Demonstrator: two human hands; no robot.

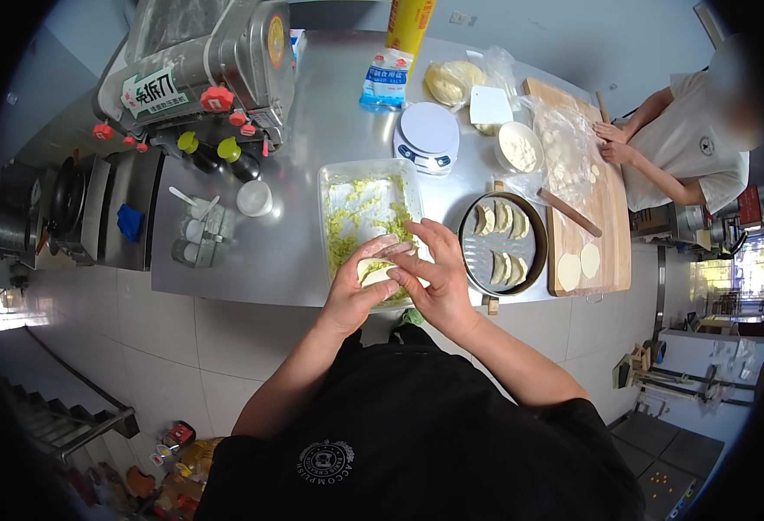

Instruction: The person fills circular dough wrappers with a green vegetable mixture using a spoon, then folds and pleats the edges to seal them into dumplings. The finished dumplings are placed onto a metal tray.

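A round dough wrapper point(375, 273) with green filling is cupped in my left hand point(353, 292). It is bent upward, and some filling shows along its opening. My right hand point(439, 280) pinches the wrapper's right end between thumb and fingers. Both hands are over the near part of a clear plastic tub point(324, 195), which has chopped green filling point(346, 247) spread on its bottom and sides. Right of my hands, several folded dumplings point(503, 215) lie in two groups in a round mesh-bottomed steamer point(541, 260).
A wooden board point(606, 260) at right bears flat wrappers point(569, 271) and a rolling pin point(569, 212). A co-worker's hands point(616, 144) rest at its far edge. Behind the tub stands a kitchen scale point(427, 133); a seasoning box point(202, 234) and bottles point(242, 163) are left.
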